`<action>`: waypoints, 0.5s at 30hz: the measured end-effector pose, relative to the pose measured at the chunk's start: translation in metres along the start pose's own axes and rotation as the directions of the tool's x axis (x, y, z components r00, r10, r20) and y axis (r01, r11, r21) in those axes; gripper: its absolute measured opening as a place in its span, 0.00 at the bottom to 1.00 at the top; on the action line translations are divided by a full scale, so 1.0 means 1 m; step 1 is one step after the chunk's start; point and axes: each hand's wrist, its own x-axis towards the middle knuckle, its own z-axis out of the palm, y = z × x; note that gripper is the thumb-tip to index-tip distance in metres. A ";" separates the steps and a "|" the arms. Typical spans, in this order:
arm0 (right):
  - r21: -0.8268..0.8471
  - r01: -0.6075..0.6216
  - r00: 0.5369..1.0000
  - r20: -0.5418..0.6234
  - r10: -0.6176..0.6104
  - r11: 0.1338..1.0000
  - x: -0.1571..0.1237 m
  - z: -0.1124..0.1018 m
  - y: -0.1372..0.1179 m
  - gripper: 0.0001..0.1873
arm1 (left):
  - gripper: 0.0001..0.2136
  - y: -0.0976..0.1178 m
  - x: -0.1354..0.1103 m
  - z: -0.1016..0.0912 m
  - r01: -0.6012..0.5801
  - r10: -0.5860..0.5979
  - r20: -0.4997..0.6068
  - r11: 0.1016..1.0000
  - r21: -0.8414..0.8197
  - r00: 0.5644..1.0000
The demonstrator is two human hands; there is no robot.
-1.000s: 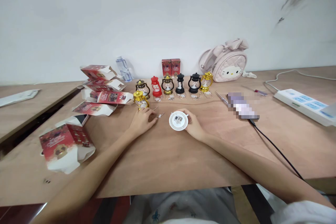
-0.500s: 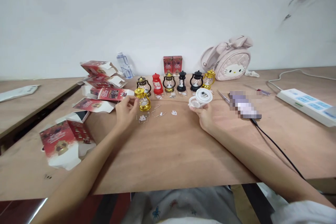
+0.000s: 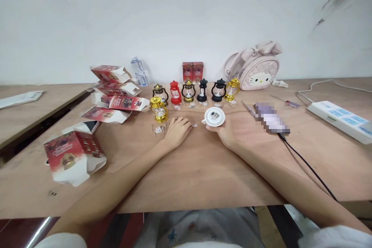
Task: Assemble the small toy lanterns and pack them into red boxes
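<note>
My right hand (image 3: 229, 131) holds a round white lantern base (image 3: 214, 116) just above the table, its underside with a small battery slot facing me. My left hand (image 3: 177, 131) lies on the table with fingers curled over small metal wire pieces; what it pinches is hidden. A gold mini lantern (image 3: 159, 110) stands just left of that hand, with a small white part (image 3: 158, 129) in front of it. Behind them stands a row of mini lanterns: gold-black (image 3: 160, 93), red (image 3: 174, 93), black ones (image 3: 201, 90) and another gold one (image 3: 231, 89).
Several opened red-and-white cartons (image 3: 116, 102) lie at the left, one nearer me (image 3: 72, 157). Two red boxes (image 3: 192, 72), a water bottle (image 3: 138, 71) and a pink bag (image 3: 255, 68) stand by the wall. A blurred device with black cable (image 3: 270, 118), tweezers (image 3: 247, 107) and a power strip (image 3: 338, 118) lie right.
My left hand left the gold lantern and moved right onto the small wire parts. My right hand turned the white base toward me and brought it slightly left and down.
</note>
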 end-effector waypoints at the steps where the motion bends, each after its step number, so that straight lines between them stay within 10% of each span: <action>1: -0.004 -0.005 1.000 0.017 0.006 1.000 -0.002 0.001 -0.001 0.27 | 0.10 0.000 0.001 0.000 0.005 -0.005 -0.002 1.000 0.009 1.000; 15: -0.149 0.154 0.977 0.171 -0.128 0.977 -0.016 0.010 -0.008 0.18 | 0.10 -0.003 -0.029 -0.023 0.043 -0.037 -0.253 0.999 0.019 0.967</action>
